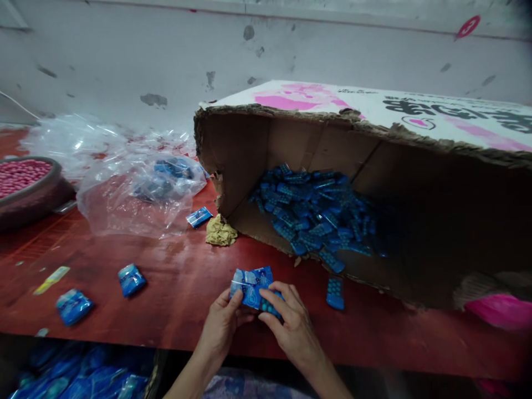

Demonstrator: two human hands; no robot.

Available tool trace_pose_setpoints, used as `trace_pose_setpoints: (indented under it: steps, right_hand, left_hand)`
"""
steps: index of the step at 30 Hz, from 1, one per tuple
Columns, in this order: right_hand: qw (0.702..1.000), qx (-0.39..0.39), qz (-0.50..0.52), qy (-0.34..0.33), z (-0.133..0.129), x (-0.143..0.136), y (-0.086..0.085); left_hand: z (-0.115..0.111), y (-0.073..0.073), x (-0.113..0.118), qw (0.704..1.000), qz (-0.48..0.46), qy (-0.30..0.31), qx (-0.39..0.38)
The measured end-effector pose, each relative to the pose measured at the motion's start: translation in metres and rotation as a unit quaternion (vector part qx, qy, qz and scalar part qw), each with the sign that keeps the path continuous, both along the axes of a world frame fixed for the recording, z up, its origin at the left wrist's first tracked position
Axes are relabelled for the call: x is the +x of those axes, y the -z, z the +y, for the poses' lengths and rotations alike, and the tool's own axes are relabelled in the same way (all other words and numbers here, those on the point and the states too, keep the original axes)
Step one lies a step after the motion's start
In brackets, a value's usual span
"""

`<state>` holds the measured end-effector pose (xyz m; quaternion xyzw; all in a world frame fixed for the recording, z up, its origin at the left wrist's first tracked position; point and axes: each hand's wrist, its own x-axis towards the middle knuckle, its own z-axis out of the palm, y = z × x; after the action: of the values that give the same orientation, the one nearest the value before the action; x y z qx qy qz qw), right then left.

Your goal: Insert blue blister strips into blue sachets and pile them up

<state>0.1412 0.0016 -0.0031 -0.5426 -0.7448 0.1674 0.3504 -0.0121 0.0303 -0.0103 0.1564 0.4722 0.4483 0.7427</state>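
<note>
Just above the red table, my left hand [224, 316] grips a shiny blue printed packet [250, 281] by its lower left side. My right hand [294, 317] pinches a small blue pack with round bumps [269, 305] at the packet's lower right corner. Whether that pack is partly inside the packet, I cannot tell. Another bumpy blue pack [334, 292] lies on the table to the right of my hands. Two plump blue packets, one nearer [73, 306] and one farther [132, 279], rest off to the left.
A torn-edged cardboard box [233, 160] lies on its side, holding a heap of bumpy blue packs [316, 208]. Left of it are a clear plastic bag [112, 205], a flat blue packet [199, 217], a crumpled yellow lump [220, 231] and a bowl [35, 199] of pink pieces.
</note>
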Motion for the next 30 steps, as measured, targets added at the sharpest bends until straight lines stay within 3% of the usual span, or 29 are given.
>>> trace_pose_setpoints:
  steps: [6, 10, 13, 17, 20, 24, 30]
  right_hand:
    - [0.998, 0.0, -0.045, 0.039, -0.005, -0.017, 0.017]
    - [0.996, -0.062, 0.067, -0.022, -0.01, -0.02, 0.01]
    - [0.965, -0.144, 0.205, -0.074, -0.008, -0.014, 0.001]
    - [0.915, -0.197, 0.346, -0.06, 0.0, -0.005, 0.006]
    - [0.901, -0.206, 0.377, -0.056, 0.004, -0.002, 0.014]
    - [0.865, -0.262, 0.416, -0.103, 0.004, 0.002, 0.018]
    - [0.837, -0.302, 0.432, -0.146, 0.004, 0.007, 0.014]
  left_hand:
    - [-0.003, -0.002, 0.01, 0.997, -0.056, -0.01, -0.061]
    - [-0.002, -0.001, 0.007, 0.994, -0.07, -0.002, -0.079]
    - [0.002, 0.001, -0.002, 0.991, -0.094, 0.034, -0.09]
    - [0.005, 0.0, -0.011, 0.984, -0.142, 0.091, -0.056]
    - [0.004, -0.002, -0.013, 0.976, -0.162, 0.144, -0.032]
    - [0.003, -0.002, -0.011, 0.955, -0.211, 0.209, 0.009]
    - [0.005, 0.002, -0.006, 0.928, -0.269, 0.253, 0.043]
